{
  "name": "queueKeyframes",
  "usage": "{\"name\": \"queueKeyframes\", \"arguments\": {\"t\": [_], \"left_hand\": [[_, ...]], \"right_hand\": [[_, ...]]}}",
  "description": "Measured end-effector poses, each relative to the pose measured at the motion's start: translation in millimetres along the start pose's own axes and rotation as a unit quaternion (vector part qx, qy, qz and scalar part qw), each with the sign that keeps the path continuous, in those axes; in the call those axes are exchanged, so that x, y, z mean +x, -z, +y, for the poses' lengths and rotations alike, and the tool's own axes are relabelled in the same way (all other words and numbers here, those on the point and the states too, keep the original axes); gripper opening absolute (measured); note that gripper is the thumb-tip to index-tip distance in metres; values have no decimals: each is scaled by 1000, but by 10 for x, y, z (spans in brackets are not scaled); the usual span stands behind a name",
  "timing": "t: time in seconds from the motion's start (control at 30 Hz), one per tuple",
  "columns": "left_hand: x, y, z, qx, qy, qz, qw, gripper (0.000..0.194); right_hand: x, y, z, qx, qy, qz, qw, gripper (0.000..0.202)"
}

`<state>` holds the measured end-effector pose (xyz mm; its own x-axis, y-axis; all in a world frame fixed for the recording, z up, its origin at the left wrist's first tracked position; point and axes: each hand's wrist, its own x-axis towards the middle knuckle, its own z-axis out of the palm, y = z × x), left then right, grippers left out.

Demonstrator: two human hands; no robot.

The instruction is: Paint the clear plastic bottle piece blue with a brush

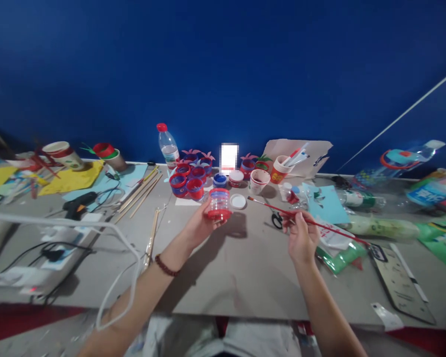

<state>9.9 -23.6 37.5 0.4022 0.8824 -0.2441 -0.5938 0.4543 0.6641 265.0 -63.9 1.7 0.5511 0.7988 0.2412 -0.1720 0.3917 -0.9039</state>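
Observation:
My left hand (pixel 200 222) is wrapped round a small clear plastic cup (pixel 219 204) with red and blue painted bands, held above the table. In my right hand (pixel 303 235) a long red paintbrush (pixel 330 228) is pinched, its bristles pointing left, apart from the cup. Behind the cup stand an open jar of blue paint (pixel 219 180) and a white-lidded jar (pixel 236 178). A white lid (pixel 238 201) lies just right of the cup. Several red and blue painted cups (pixel 195 188) are grouped at the back left of it.
On the grey table (pixel 245 277) are a red-capped bottle (pixel 169 148), a paint-stained paper cup (pixel 259 181), a pen cup (pixel 281 169) and black scissors (pixel 277 220). A power strip (pixel 59 258), a white cable (pixel 134 243) and a glue gun (pixel 81 204) are left; plastic bottles (pixel 360 198) are right.

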Motion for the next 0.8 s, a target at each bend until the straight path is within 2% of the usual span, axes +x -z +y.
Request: {"name": "queueKeyframes", "arguments": {"t": [0.1, 0.2, 0.27, 0.37, 0.57, 0.8], "left_hand": [[210, 186, -27, 27, -4, 16, 999, 46], [259, 381, -130, 24, -29, 33, 999, 52], [247, 442, -189, 37, -38, -12, 999, 56], [227, 434, -243, 45, -61, -45, 996, 59], [213, 374, -309, 93, -33, -11, 995, 58], [201, 385, -325, 98, -13, 6, 995, 55]], "right_hand": [[-2, -37, -9, 12, -25, -6, 1000, 27], [-18, -71, -22, 13, -40, -19, 999, 29], [-28, -77, -22, 13, -45, -31, 998, 30], [-46, -62, 4, 8, -52, -57, 997, 29], [-130, -89, 38, -34, -51, -106, 992, 27], [-206, -192, -84, -124, 9, -134, 983, 29]]}}
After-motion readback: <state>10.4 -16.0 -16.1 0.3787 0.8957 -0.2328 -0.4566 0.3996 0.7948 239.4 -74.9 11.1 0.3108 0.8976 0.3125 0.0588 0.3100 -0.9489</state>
